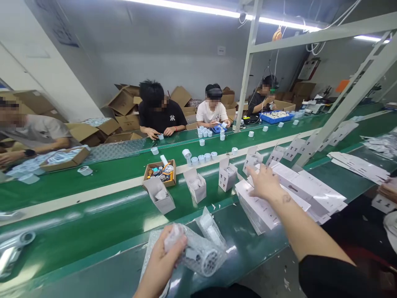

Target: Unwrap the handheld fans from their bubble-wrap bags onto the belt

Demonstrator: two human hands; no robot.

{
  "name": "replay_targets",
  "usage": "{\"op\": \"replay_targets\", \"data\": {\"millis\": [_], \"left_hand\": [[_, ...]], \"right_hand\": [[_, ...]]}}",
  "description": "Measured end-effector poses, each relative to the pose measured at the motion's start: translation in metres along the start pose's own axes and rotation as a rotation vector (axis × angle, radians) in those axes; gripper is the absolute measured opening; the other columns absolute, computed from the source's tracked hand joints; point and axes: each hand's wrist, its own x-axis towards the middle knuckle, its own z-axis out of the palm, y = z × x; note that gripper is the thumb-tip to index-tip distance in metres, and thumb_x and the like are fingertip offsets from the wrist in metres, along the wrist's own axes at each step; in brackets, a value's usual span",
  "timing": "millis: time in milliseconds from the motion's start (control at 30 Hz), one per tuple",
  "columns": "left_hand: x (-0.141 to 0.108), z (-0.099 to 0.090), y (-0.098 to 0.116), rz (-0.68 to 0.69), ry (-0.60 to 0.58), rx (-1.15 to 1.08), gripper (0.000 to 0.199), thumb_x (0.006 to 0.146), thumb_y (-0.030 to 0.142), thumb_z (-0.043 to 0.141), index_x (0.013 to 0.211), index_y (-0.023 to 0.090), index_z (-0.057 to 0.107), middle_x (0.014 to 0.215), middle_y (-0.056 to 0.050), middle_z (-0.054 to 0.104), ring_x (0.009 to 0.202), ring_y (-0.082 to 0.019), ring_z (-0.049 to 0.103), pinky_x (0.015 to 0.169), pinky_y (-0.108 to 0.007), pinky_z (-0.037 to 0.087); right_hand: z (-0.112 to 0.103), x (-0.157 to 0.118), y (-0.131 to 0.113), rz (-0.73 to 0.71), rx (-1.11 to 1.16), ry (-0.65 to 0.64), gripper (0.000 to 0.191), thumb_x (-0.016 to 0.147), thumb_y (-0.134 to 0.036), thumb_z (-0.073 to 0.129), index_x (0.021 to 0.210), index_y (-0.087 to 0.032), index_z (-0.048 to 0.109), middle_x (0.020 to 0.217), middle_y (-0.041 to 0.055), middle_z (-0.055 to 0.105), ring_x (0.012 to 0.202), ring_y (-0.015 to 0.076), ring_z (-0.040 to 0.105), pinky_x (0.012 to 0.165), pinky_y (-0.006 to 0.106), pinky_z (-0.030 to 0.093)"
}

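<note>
My left hand (166, 252) is closed around a bubble-wrapped shower head (201, 256), low over the near edge of the bench. The round, holed face of the shower head points right through the clear wrap. My right hand (263, 182) reaches over a stack of white cartons (260, 207), fingers spread, with nothing seen in them; whether it touches a carton I cannot tell. Beside the left hand lies another bubble-wrapped piece (211, 227). Open white boxes with wrapped contents stand beyond, one (228, 176) near the right fingertips.
A green conveyor (102, 223) runs across, with chrome parts (15, 252) at left. A small cardboard tray (159, 171) holds mixed parts. White cups (201, 159) line the far belt, where several co-workers sit. A slanted metal post (350, 95) rises at right, near flat cartons (359, 167).
</note>
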Motion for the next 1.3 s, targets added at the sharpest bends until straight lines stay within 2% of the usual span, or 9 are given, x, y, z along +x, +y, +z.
{"op": "replay_targets", "data": {"millis": [100,200,333,467,633,867,933,1133,1300], "left_hand": [[0.005,-0.017,-0.004,-0.093,0.084,-0.173,0.047,0.065,0.056,0.076,0.088,0.017,0.064,0.064,0.002,0.056,0.053,-0.013,0.048,0.042,-0.022,0.039],[0.015,-0.039,-0.002,-0.146,0.209,-0.334,0.046,0.056,0.052,0.080,0.081,0.016,0.066,0.061,0.001,0.059,0.049,-0.013,0.048,0.038,-0.023,0.039],[0.023,-0.066,0.019,-0.134,0.426,-0.567,0.036,0.052,0.040,0.081,0.073,0.018,0.062,0.065,0.001,0.064,0.055,-0.014,0.058,0.045,-0.023,0.047],[0.026,-0.074,0.029,-0.033,0.477,-0.685,0.047,0.043,0.041,0.086,0.075,0.018,0.060,0.073,0.001,0.068,0.066,-0.018,0.065,0.059,-0.029,0.057],[0.024,-0.073,0.000,0.061,0.522,-0.434,0.045,0.046,0.040,0.086,0.070,0.017,0.056,0.059,0.005,0.057,0.044,-0.007,0.047,0.034,-0.018,0.036],[0.003,-0.090,-0.007,0.137,0.772,-0.104,0.036,0.064,0.045,0.072,0.072,0.022,0.046,0.057,0.008,0.046,0.046,-0.009,0.044,0.036,-0.020,0.035],[-0.004,-0.085,0.000,0.174,0.721,0.229,0.029,0.072,0.044,0.066,0.078,0.022,0.049,0.062,0.005,0.052,0.052,-0.012,0.050,0.045,-0.023,0.043],[-0.008,-0.038,0.023,0.225,0.231,1.268,0.009,0.085,0.024,0.053,0.088,0.018,0.060,0.090,-0.009,0.066,0.090,-0.026,0.062,0.077,-0.038,0.050],[-0.020,-0.036,0.029,0.360,0.019,1.399,0.029,0.091,0.027,0.052,0.119,0.024,0.059,0.128,-0.011,0.060,0.130,-0.034,0.042,0.102,-0.058,0.039]], "right_hand": [[0.001,0.024,0.016,0.086,-0.136,-0.093,0.072,0.070,-0.011,0.071,0.138,-0.023,0.048,0.128,0.0207,0.052,0.121,0.0421,0.049,0.089,0.052,0.041],[-0.012,0.005,0.018,0.031,-0.108,-0.023,0.065,0.077,-0.015,0.062,0.139,-0.021,0.044,0.118,0.0197,0.054,0.115,0.0401,0.051,0.086,0.050,0.043],[-0.012,-0.045,-0.010,-0.420,0.242,0.272,0.068,0.075,-0.023,0.064,0.137,-0.025,0.034,0.125,0.0135,0.048,0.117,0.0353,0.046,0.094,0.051,0.045],[0.072,-0.065,-0.087,-0.944,0.667,0.195,0.062,0.066,-0.016,0.067,0.119,-0.025,0.035,0.125,0.0110,0.044,0.116,0.0286,0.049,0.095,0.044,0.049],[0.184,-0.065,-0.165,-0.946,1.003,0.222,0.077,0.055,-0.019,0.076,0.113,-0.027,0.026,0.115,0.0069,0.043,0.109,0.0280,0.053,0.091,0.046,0.050],[0.191,-0.072,-0.160,-0.976,0.967,0.118,0.070,0.058,-0.017,0.075,0.107,-0.026,0.026,0.119,0.0106,0.044,0.114,0.0305,0.052,0.091,0.048,0.051],[0.193,-0.074,-0.160,-0.981,0.961,0.092,0.071,0.058,-0.015,0.075,0.108,-0.027,0.026,0.118,0.0100,0.044,0.113,0.0302,0.053,0.091,0.048,0.051],[0.182,-0.087,-0.169,-1.044,1.085,-0.047,0.067,0.060,-0.021,0.075,0.109,-0.026,0.029,0.112,0.0065,0.049,0.103,0.0257,0.057,0.089,0.045,0.051],[0.163,-0.078,-0.159,-0.950,1.165,-0.023,0.067,0.060,-0.023,0.077,0.109,-0.025,0.031,0.114,0.0075,0.048,0.103,0.0241,0.057,0.088,0.042,0.051]]}}
